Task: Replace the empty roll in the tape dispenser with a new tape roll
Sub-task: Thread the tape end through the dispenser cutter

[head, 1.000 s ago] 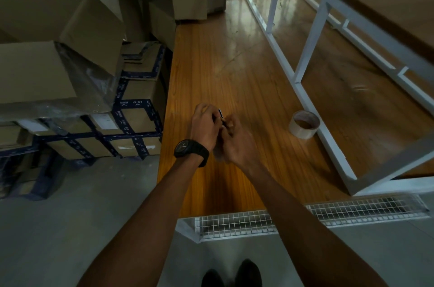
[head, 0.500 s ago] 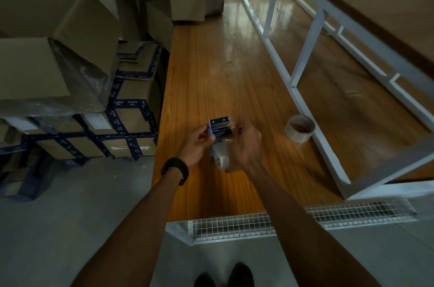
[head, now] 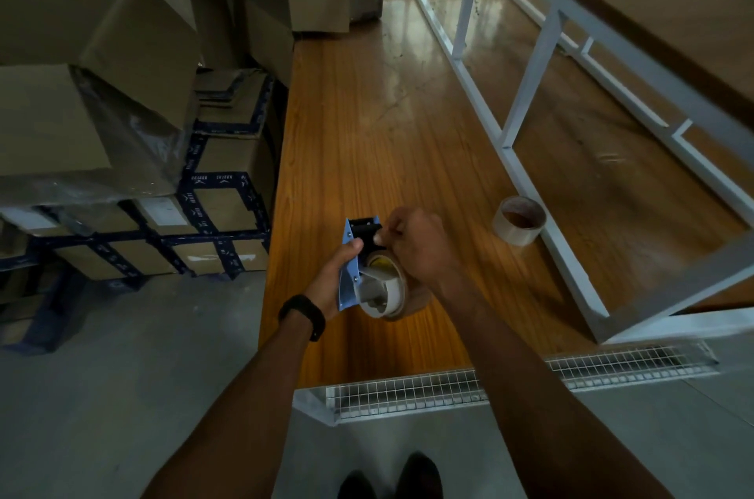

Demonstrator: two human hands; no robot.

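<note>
A blue hand-held tape dispenser (head: 351,261) with a black front end is held above the wooden table (head: 367,139). My left hand (head: 332,281) grips its blue side plate from the left. A roll of tape (head: 383,290) sits on its hub, pale with a brownish rim. My right hand (head: 420,243) is closed over the dispenser's black front end and the top of the roll, fingertips pinched there. A second roll (head: 519,219), a pale ring with a brown inside, lies on the table to the right, against the white frame.
A white metal shelf frame (head: 530,155) stands on the table's right half. Stacked cardboard boxes (head: 122,131) crowd the left edge. A wire mesh tray (head: 408,392) hangs under the table's near edge. My shoes (head: 391,478) are on the grey floor.
Both hands were closed together over the dispenser, hiding it. They have come toward me and turned it, so the blue side plate and the roll on the hub now show.
</note>
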